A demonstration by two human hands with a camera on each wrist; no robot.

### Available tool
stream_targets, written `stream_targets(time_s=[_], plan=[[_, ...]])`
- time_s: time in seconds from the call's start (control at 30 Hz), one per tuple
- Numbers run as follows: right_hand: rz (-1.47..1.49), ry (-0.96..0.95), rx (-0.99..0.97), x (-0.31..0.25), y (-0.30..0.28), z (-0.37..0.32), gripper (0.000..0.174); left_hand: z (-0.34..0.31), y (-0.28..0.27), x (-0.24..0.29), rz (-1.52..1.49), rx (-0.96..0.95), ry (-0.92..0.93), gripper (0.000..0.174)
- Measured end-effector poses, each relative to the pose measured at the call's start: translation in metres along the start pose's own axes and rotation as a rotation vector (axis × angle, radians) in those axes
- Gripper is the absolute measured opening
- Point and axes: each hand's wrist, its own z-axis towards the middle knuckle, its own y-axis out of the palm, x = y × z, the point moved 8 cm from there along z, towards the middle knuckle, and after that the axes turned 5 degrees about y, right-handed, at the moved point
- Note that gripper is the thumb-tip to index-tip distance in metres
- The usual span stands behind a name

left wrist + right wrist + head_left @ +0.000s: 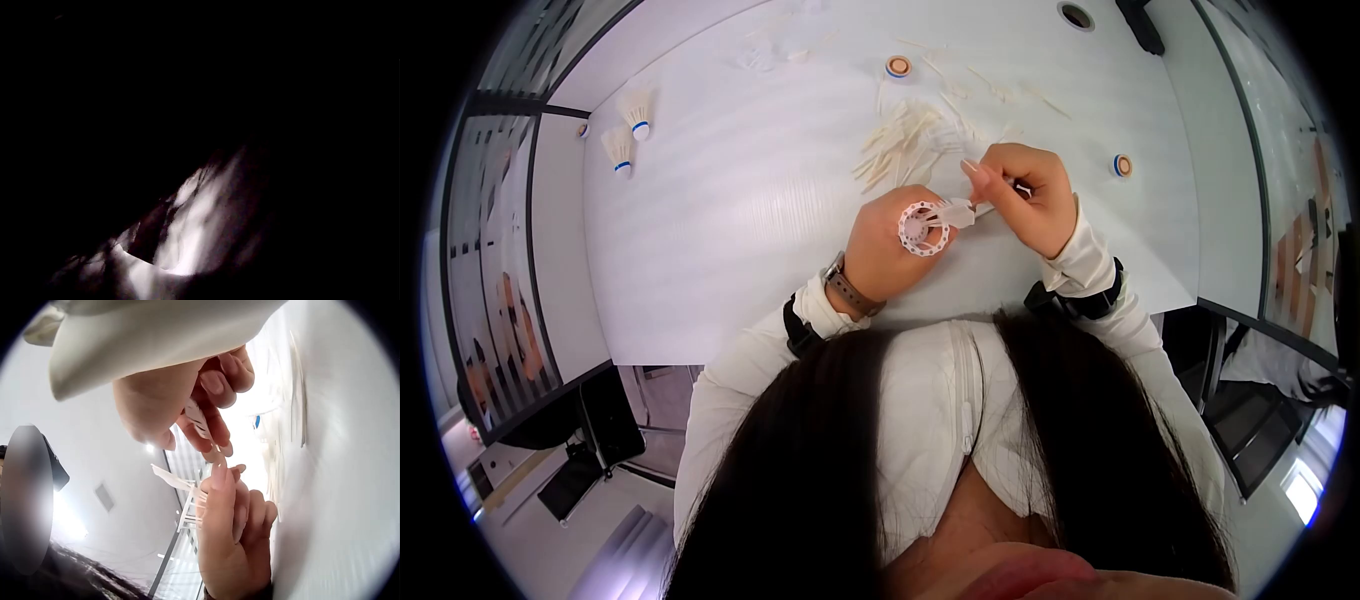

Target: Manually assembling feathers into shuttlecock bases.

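My left hand [890, 245] grips a white plastic shuttlecock frame [923, 250], its round holed rim turned up toward the head camera. A white feather [956, 213] stands out from that rim on the right side. Close beside it, my right hand [1035, 200] pinches another feather [198, 419] between thumb and fingers. The right wrist view has the fingertips of both hands meeting, with the left hand [228, 537] below and the frame [189, 512] at its side. Most of the frame's lower part is hidden in the left palm. The left wrist view is nearly black.
A loose pile of white feathers [905, 145] lies just beyond the hands on the white table [730, 260]. Two shuttlecocks [637, 115] with blue bands lie at the left. Small round blue-edged pieces [898, 67] sit at the back and right. A cable hole [1076, 16] is farther back.
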Motion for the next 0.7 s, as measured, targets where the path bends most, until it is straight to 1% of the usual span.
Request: stream_targets(time_s=[0.07,0.1,0.13,0.23,0.27,0.37,0.4,0.5,0.53,0.63,0.67,0.7], plan=[[0.188,0.06,0.105,0.005,-0.001,0.0,0.015,0.0,-0.001,-0.001,-0.005,0.024,-0.014,0.015],[0.281,0.09,0.157,0.008,-0.002,-0.001,0.016,-0.001,-0.002,0.0,-0.022,0.054,-0.027,0.015],[0.301,0.122,0.133,0.006,-0.002,-0.001,0.024,-0.002,-0.003,0.0,-0.04,0.084,-0.042,0.016],[0.361,0.18,0.067,0.022,0.007,0.0,0.022,-0.003,-0.012,0.0,0.026,0.188,0.008,0.019],[0.187,0.236,-0.057,0.032,0.008,0.0,0.023,-0.004,-0.011,-0.004,-0.029,0.21,-0.029,0.021],[0.23,0.171,-0.032,0.013,0.012,-0.002,0.027,-0.002,-0.011,-0.005,-0.021,0.181,-0.04,0.02],[0.197,0.12,-0.015,0.01,0.01,-0.002,0.026,-0.003,-0.009,-0.007,-0.013,0.137,-0.046,0.027],[0.072,-0.041,0.092,-0.003,-0.001,-0.004,0.026,-0.002,-0.009,-0.002,-0.123,0.198,0.005,0.042],[-0.058,-0.123,0.141,-0.009,-0.006,-0.005,0.021,0.0,-0.007,0.001,-0.152,0.205,0.067,0.055],[-0.305,-0.312,0.167,-0.033,-0.01,-0.011,0.015,-0.001,-0.007,-0.002,-0.229,0.192,0.086,0.055],[-0.296,-0.371,0.177,-0.037,-0.01,-0.013,0.009,-0.001,-0.007,-0.002,-0.217,0.176,0.077,0.053],[-0.286,-0.427,0.185,-0.039,-0.009,-0.014,0.008,0.0,-0.007,-0.002,-0.205,0.161,0.067,0.051]])
